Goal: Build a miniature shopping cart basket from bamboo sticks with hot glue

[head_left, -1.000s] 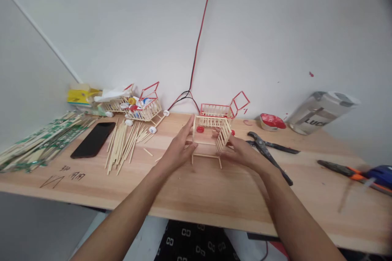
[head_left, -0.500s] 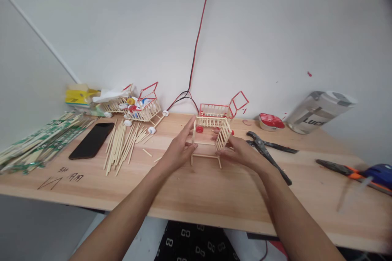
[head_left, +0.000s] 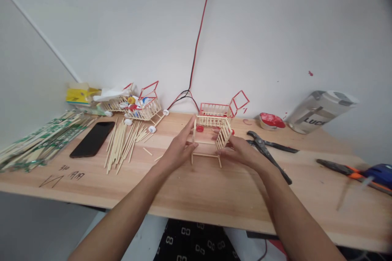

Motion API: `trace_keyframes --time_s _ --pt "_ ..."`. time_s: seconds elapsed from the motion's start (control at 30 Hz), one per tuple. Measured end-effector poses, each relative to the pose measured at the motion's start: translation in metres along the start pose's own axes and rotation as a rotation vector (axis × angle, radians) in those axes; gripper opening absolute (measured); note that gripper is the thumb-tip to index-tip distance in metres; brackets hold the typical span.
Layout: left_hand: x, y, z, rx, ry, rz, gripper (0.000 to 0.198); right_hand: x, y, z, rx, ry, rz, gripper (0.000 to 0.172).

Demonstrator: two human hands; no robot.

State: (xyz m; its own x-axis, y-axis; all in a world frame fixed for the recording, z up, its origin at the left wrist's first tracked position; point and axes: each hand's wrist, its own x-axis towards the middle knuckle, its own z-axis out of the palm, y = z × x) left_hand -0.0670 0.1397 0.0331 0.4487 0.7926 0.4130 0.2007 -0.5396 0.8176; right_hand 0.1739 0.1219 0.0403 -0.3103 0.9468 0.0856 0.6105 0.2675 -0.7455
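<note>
Between the tabletop's long edges, the half-curled left hand and right hand hold a wooden-stick frame by opposite sides, apparently to steady it.

Stick frame: bare wood, matt
Desk: grained wood, smooth
Phone: smooth, black face
Pliers: dull dark metal
Packets: glossy plastic

On the table, in the middle: a frame between the left hand and the right hand, with a cart just behind. To the left: loose sticks, then a phone, then wrapped sticks. Behind the loose sticks: two more carts. To the right: pliers, with a bowl and a jar behind.
</note>
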Motion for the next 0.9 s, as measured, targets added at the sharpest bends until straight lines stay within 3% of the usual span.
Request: trace_keyframes --time_s 0.9 --pt "-0.0009 0.0002 0.0004 0.03 0.002 0.017 0.082 0.0007 0.0031 0.0012 0.006 0.011 -0.021 0.05"
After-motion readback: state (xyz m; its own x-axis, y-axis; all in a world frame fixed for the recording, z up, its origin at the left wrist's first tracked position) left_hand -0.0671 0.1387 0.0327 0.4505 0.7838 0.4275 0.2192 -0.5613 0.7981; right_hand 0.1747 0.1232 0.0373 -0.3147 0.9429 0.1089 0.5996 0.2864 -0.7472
